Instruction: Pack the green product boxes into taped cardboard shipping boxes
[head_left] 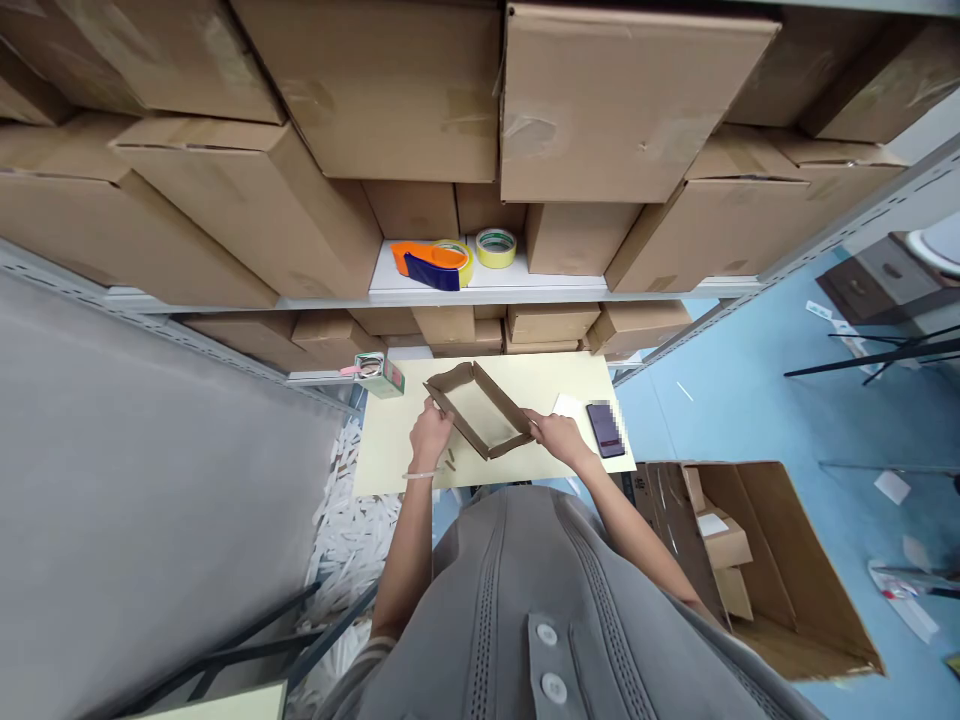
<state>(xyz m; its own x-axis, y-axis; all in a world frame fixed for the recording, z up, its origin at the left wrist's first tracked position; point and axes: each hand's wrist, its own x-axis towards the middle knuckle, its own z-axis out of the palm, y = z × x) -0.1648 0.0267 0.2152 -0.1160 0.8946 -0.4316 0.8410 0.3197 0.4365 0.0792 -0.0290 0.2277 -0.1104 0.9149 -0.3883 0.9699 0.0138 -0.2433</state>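
Observation:
A small flat brown cardboard box (480,408) with raised side flaps lies on the pale yellow table (390,440). My left hand (429,434) grips its left wall, fingers closed on the edge. At the near right corner, my right hand (556,436) pinches the box wall. A few small dark bits (450,462) rest on the table by my left hand.
A phone (606,428) and a white card (568,405) lie at the table's right. A small green box (379,374) stands at its far left. Shelves hold cartons and tape rolls (495,247). An open carton (750,560) sits on the blue floor at right.

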